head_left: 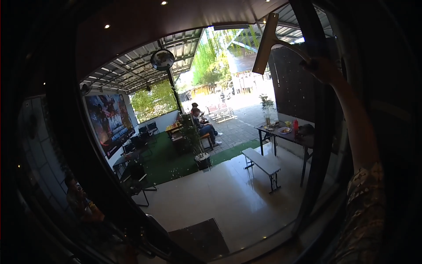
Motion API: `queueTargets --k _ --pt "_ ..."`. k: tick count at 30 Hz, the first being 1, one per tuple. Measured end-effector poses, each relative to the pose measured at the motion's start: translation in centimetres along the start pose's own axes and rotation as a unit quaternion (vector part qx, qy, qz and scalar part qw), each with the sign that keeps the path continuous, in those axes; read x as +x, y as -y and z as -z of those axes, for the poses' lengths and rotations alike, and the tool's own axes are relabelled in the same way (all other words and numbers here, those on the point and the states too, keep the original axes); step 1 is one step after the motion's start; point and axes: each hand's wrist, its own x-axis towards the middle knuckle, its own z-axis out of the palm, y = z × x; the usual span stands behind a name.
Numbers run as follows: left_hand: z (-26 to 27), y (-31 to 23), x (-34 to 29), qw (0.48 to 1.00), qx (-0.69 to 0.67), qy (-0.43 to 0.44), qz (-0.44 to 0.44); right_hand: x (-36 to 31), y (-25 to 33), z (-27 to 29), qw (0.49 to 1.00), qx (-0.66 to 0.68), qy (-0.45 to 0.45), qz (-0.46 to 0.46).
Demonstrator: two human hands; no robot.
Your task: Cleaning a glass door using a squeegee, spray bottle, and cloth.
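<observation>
My right arm reaches up along the right side, and my right hand [323, 70] is closed round the handle of a window squeegee [266, 43]. The squeegee's wide blade stands nearly upright, tilted, at the upper right of a large glass pane [246, 110]. Whether the blade touches the glass, I cannot tell. Water drops and streaks dot the pane, mostly near its right side and lower middle. Beside my hand runs the dark frame [318, 105] of the pane. My left hand is out of sight.
Beyond the glass are a white bench [261, 162], a table [285, 134] with a red bottle [296, 126] and plate, a potted plant [202, 159] and seated people [204, 125]. A dark mat [200, 242] lies on the floor. A dark door frame [96, 163] slants down the left.
</observation>
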Motion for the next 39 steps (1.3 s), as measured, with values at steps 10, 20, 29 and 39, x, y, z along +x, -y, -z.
queueTargets --k 10,20,29,39 --pt "2.6 0.9 0.5 1.0 -0.011 0.001 -0.017 -4.7 -5.2 -1.3 0.997 -0.005 -0.003 -0.082" --pt "-2.2 -5.7 -2.4 0.997 0.081 0.019 0.0 -7.1 -3.5 -7.7 0.914 0.295 0.001 -0.279" --pt "-9.4 -6.0 -2.1 0.994 0.064 0.093 -0.009 -4.8 2.1 -11.0 0.754 0.52 -0.037 -0.399" --pt "-24.2 -3.0 -3.7 0.893 0.281 0.019 -0.351 -4.0 6.5 -19.5 0.835 0.526 -0.095 -0.126"
